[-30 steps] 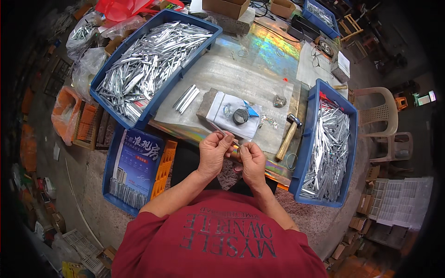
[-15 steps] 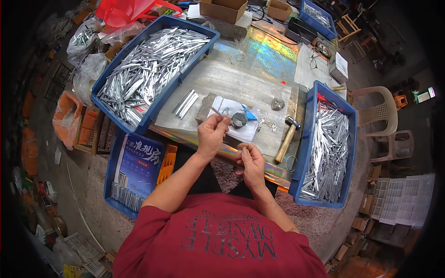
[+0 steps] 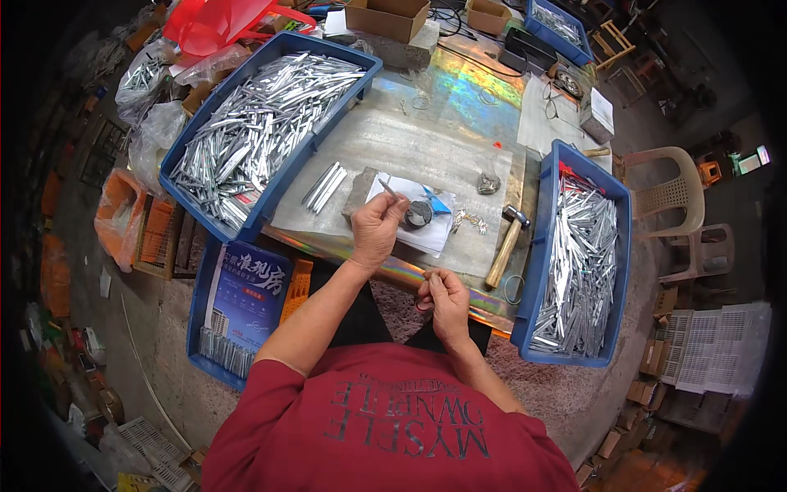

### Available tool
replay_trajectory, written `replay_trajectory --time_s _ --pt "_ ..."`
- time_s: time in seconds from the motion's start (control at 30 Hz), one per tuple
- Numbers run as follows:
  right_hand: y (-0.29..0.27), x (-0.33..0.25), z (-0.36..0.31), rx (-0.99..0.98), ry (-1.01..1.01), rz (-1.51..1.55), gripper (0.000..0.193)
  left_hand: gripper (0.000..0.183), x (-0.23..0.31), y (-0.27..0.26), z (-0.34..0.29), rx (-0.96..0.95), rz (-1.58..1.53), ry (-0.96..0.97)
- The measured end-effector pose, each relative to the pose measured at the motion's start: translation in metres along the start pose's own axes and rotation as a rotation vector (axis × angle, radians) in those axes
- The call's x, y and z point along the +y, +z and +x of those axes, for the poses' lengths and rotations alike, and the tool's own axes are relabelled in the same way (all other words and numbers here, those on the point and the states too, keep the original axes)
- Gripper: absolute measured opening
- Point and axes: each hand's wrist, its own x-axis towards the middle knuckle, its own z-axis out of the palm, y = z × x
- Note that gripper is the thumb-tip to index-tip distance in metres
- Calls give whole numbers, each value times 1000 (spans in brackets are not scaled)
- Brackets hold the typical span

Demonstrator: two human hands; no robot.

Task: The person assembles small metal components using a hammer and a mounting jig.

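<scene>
My left hand (image 3: 377, 232) is closed in a pinch on a slim metal strip (image 3: 388, 188), its tip pointing up and away. This hand is over the near edge of white papers (image 3: 424, 239), beside a round dark object (image 3: 419, 215) and a blue piece (image 3: 438, 203). My right hand (image 3: 447, 303) is at the table's front edge with fingertips pressed together. Something small and reddish shows by its fingers, too small to name. Several silvery strips (image 3: 325, 189) lie side by side left of the papers. Small shiny pieces (image 3: 469, 220) lie to their right.
A large blue tub (image 3: 270, 215) of metal strips stands at the left, another blue tub (image 3: 620, 271) at the right. A hammer (image 3: 503, 256) lies near the right tub. A small clear bag (image 3: 489, 184) sits beyond the shiny pieces. Below left is a blue crate (image 3: 197, 328).
My right hand has dropped slightly, its fingers still pinched. My left hand keeps its hold on the strip and has barely moved. The whole view has shifted a little.
</scene>
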Motion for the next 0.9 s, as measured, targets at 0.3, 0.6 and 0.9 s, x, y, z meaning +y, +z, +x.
replay_trajectory --time_s 0.3,0.6,0.9 --pt "-2 -8 1 18 32 18 17 10 1 1 0 -18 47 74" --pt "-3 -8 4 27 6 -5 17 9 2 -1 0 -20 123 154" --pt "0 -56 59 49 -341 -331 13 7 13 -7 16 -312 317 503"
